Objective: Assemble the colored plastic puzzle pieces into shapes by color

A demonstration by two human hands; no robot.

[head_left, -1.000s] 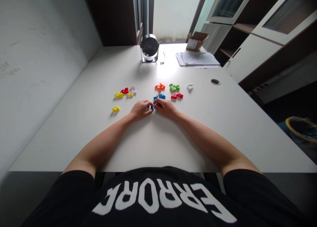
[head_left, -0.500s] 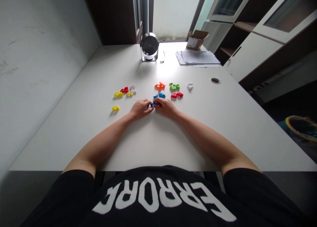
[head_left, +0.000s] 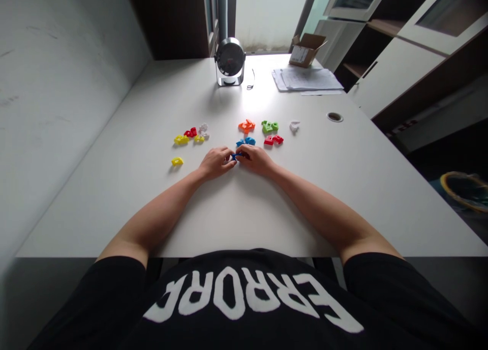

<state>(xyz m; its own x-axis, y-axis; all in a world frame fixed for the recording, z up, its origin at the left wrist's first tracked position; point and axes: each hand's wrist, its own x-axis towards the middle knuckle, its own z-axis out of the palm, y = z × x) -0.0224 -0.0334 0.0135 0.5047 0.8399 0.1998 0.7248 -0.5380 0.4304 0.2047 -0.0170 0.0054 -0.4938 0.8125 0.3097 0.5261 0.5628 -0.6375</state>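
My left hand (head_left: 215, 162) and my right hand (head_left: 256, 159) rest on the white table (head_left: 244, 207), fingertips meeting around a small dark blue plastic piece (head_left: 235, 156). Both hands pinch it. Just beyond my fingers lie light blue pieces (head_left: 246, 142). Farther out sit orange pieces (head_left: 246, 125), green pieces (head_left: 269, 126), red pieces (head_left: 273, 139) and a white piece (head_left: 294, 126). To the left lies a cluster of yellow, red and white pieces (head_left: 191, 135), with a lone yellow piece (head_left: 177, 161) nearer me.
A small round desk fan (head_left: 230, 61) stands at the table's far end. A stack of papers (head_left: 306, 80) and a small open cardboard box (head_left: 307, 49) lie at the far right. A cable hole (head_left: 334, 117) is set in the tabletop. Cabinets stand to the right.
Both hands stay pinched together on the dark blue piece, with small finger shifts. The view has tilted slightly, so everything sits a little higher in the frame.
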